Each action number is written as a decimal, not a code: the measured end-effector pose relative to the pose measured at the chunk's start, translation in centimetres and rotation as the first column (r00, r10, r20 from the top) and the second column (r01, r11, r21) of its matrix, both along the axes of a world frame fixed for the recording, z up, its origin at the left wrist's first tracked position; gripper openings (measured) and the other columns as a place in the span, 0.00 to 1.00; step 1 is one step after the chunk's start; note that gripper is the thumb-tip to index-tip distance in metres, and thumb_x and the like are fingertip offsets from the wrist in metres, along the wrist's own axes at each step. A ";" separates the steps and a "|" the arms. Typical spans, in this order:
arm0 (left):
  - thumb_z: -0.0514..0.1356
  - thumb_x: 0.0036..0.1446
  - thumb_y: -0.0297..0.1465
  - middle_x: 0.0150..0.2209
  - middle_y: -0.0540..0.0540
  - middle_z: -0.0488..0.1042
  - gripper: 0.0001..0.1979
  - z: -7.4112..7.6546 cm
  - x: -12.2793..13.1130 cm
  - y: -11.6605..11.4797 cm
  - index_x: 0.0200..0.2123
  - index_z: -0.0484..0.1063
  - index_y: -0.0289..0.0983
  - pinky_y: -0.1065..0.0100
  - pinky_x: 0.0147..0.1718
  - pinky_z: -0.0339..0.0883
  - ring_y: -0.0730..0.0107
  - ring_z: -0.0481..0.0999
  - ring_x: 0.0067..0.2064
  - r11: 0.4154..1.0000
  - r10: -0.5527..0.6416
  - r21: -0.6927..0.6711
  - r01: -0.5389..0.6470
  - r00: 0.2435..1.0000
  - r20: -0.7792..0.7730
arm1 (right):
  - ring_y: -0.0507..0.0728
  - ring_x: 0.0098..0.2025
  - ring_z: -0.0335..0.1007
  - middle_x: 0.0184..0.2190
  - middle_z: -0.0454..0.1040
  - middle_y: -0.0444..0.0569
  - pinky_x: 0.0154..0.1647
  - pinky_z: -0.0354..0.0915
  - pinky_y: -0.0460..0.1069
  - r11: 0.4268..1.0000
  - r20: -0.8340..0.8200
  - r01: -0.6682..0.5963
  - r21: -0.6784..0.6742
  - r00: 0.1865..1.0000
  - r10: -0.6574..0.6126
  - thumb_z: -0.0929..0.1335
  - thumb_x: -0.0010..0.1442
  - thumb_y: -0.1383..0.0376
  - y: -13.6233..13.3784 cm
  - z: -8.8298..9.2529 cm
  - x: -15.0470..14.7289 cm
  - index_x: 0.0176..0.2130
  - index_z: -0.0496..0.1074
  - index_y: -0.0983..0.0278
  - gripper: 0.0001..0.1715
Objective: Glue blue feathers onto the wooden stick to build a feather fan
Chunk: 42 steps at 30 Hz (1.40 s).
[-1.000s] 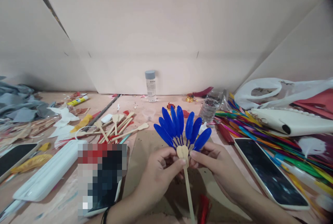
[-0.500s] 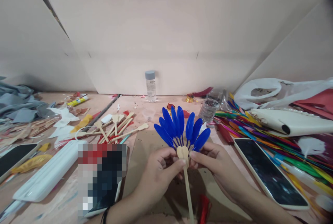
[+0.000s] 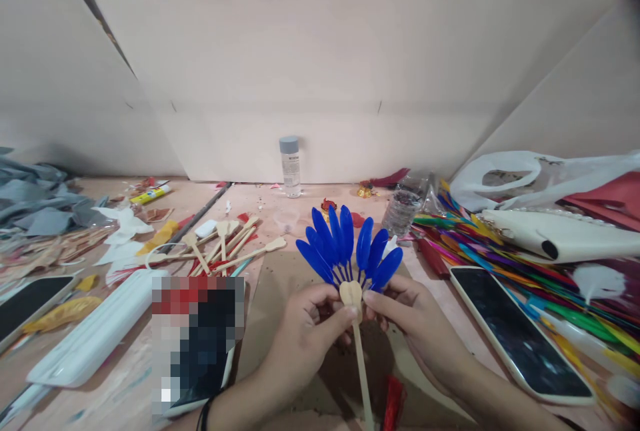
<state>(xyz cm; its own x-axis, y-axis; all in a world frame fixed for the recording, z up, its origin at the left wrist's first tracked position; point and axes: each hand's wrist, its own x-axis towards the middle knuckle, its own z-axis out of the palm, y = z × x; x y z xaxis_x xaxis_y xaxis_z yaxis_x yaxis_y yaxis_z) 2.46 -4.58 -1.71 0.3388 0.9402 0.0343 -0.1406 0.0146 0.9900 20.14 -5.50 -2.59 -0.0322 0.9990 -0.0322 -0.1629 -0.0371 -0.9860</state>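
Observation:
A small wooden fan handle (image 3: 361,364) with a heart-shaped head stands tilted in front of me. Several blue feathers (image 3: 345,237) spread out in a fan from behind that head, with a gap near the middle. My left hand (image 3: 315,327) is closed on the handle, its thumb pressed just under the heart. The thumb and fingers of my right hand (image 3: 400,304) pinch the quill end of the rightmost blue feather (image 3: 389,267), beside the heart. Below lies a brown cardboard sheet (image 3: 265,297), and a red tassel (image 3: 395,401) hangs or lies near the handle's lower end.
Wooden handles (image 3: 225,237) lie heaped at left, near a white case (image 3: 95,331) and a phone (image 3: 210,344). Another phone (image 3: 520,331) and many coloured feathers (image 3: 480,251) are at right. A clear bottle (image 3: 290,167) stands before the white board (image 3: 320,71).
The rightmost blue feather has shifted very slightly to the left and down with my right hand. Both hands otherwise keep the same hold.

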 end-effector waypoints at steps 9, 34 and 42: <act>0.74 0.53 0.37 0.26 0.49 0.79 0.09 0.1 0.0 -0.2 0.31 0.85 0.37 0.75 0.28 0.70 0.73 0.75 0.26 1.000 -0.005 -0.015 0.006 1.000 0.015 | 0.52 0.25 0.66 0.22 0.76 0.44 0.25 0.60 0.47 1.000 0.012 0.012 -0.012 1.000 -0.012 0.79 0.52 0.54 -0.1 0.2 -0.2 0.29 0.79 0.63 0.15; 0.71 0.57 0.36 0.24 0.50 0.77 0.08 0.3 0.1 -0.3 0.31 0.84 0.37 0.74 0.28 0.69 0.73 0.73 0.26 1.000 -0.009 0.004 0.009 1.000 0.027 | 0.52 0.25 0.65 0.22 0.75 0.43 0.26 0.61 0.47 1.000 -0.030 0.022 -0.006 0.999 -0.022 0.80 0.52 0.54 -0.2 0.1 -0.3 0.28 0.78 0.63 0.16; 0.72 0.57 0.36 0.29 0.46 0.82 0.08 0.0 -0.1 -0.3 0.32 0.84 0.36 0.72 0.29 0.71 0.70 0.75 0.28 1.000 -0.005 -0.021 0.005 1.000 0.002 | 0.52 0.26 0.66 0.22 0.75 0.43 0.28 0.61 0.47 1.000 -0.050 0.019 -0.010 0.999 -0.020 0.79 0.52 0.55 -0.2 -0.1 -0.4 0.28 0.79 0.63 0.15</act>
<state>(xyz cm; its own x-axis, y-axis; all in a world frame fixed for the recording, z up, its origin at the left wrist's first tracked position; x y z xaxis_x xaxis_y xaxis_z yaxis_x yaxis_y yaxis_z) 2.36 -4.86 -1.68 0.3433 0.9391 0.0155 -0.1425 0.0358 0.9891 19.77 -5.68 -2.68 -0.0146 0.9991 -0.0408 -0.2129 -0.0429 -0.9761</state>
